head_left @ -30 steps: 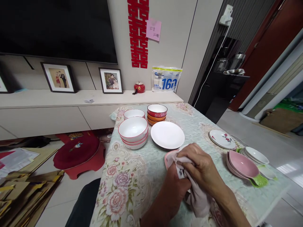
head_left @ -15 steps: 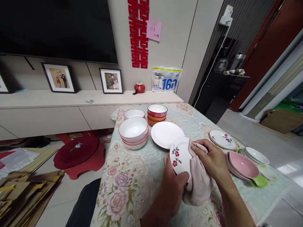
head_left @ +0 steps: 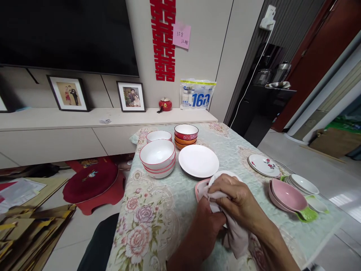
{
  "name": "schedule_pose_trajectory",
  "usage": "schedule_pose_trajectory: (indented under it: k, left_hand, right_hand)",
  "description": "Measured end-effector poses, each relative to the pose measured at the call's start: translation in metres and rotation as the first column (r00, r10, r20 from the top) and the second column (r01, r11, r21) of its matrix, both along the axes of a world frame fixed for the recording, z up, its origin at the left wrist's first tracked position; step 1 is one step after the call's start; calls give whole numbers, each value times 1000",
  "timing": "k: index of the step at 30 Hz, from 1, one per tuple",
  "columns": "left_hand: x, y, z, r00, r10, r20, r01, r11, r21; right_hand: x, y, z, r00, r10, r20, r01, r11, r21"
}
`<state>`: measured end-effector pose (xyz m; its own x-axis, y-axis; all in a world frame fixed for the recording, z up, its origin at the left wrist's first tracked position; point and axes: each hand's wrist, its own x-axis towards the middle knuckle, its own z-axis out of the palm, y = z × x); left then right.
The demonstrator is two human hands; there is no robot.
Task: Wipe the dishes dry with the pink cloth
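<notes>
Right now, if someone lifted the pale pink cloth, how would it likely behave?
The pale pink cloth is probably floppy: it bunches at the right hand and droops below it in loose folds. It looks thin, so likely light. Being soft fabric, it should drape rather than roll.

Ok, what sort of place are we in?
Probably a home living room: a large black flat screen above a long, low, pale cabinet, with black-framed rectangular photographs standing on it.
</notes>
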<state>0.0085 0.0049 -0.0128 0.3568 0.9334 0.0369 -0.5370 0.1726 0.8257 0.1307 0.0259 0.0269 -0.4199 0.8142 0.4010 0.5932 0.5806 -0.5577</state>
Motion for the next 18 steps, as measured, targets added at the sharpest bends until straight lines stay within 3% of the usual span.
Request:
schedule_pose_trajectory:
  k: [3,6,8,10,12,14,16,18]
  left_hand:
    - [0,-1,2,997,-59,49,61,997,-39]
    - [-1,-2,2,995,-85,43,88,994,-64]
    - [-1,-1,1,996,-79,36,82,994,-70]
    - [-1,-1,0,998,-63,31,65,996,-68]
    - [-1,0,-3,999,-28,18,29,998,-53]
    - [-1,1,-6,1000,5,3,-5,1000,-23]
    - [-1,1,-8,1000,20,-6,-20,1000,1]
    - [-1,0,-9,1000,6,-4,-6,1000,6]
  right_hand:
    - [10,9,-9,968,-231,-93,239,968,75]
    - [19,19,-21,889,-447,-103,458,872,173]
    - [21,21,-24,847,-523,-95,531,820,214]
    - [17,18,-21,872,-480,-90,488,849,200]
    - [7,10,-15,945,-318,-70,325,937,126]
    - [-3,1,-7,992,-121,-43,123,992,35]
    - [-10,-4,-3,1000,-15,-17,15,1000,-9]
    - [-9,-3,-3,999,-50,-15,50,999,9]
